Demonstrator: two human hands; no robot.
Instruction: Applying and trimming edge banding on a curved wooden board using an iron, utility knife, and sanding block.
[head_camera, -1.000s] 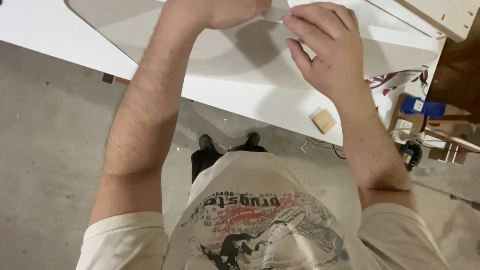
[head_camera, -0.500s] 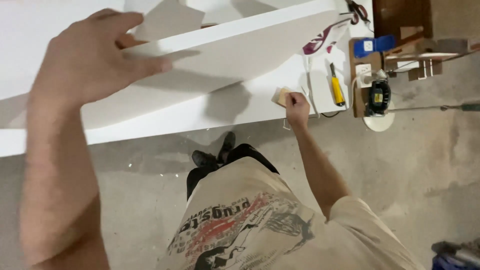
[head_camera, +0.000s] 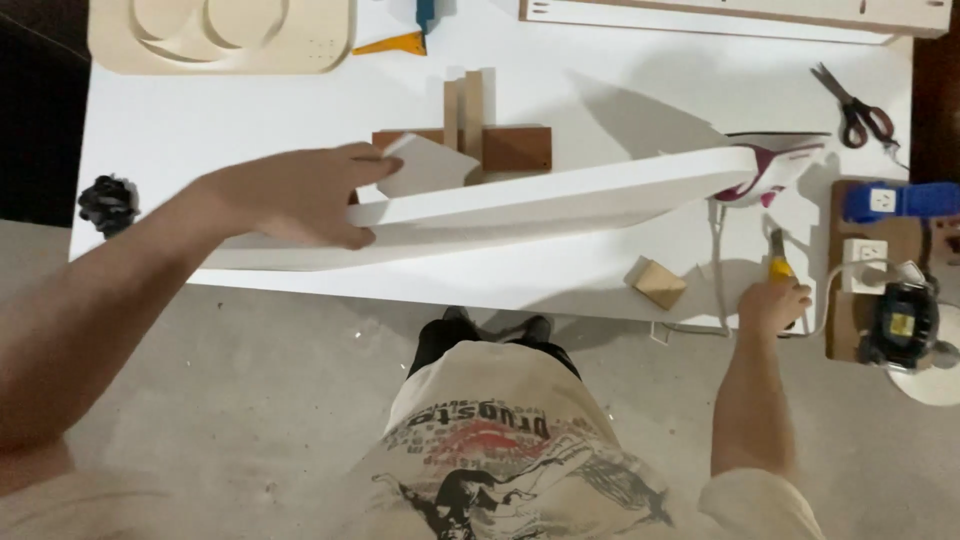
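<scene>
The long white panel (head_camera: 560, 195) is held on edge over the front of the counter (head_camera: 200, 120), tilted, its far end close by the iron (head_camera: 765, 170). The left hand (head_camera: 300, 195) is clamped around the panel's near end, fingers wrapped over the top edge and thumb underneath. Well away, at the counter's front right corner, the right hand (head_camera: 772, 303) is closed around a yellow-handled tool (head_camera: 778, 258), the handle poking out above the fist. Just left of that hand sits a small wooden block (head_camera: 656, 282), apart from it.

Behind the panel stands a wooden jig (head_camera: 480, 135), brown blocks with two pale uprights. Farther back on the counter lie a pale carved board (head_camera: 220, 35) at the left corner, a long strip (head_camera: 730, 15) along the far edge, and scissors (head_camera: 855, 105) towards the right. A black clump (head_camera: 108, 203) rests at the counter's left edge. To the right, off the counter, a brown board carries a blue socket (head_camera: 890, 200), a white socket (head_camera: 868, 262) and a black power tool (head_camera: 902, 322). The counter top is plain white; below it is a grey concrete floor (head_camera: 250, 400), speckled with dust, where the person's dark shoes (head_camera: 490, 330) stand.
</scene>
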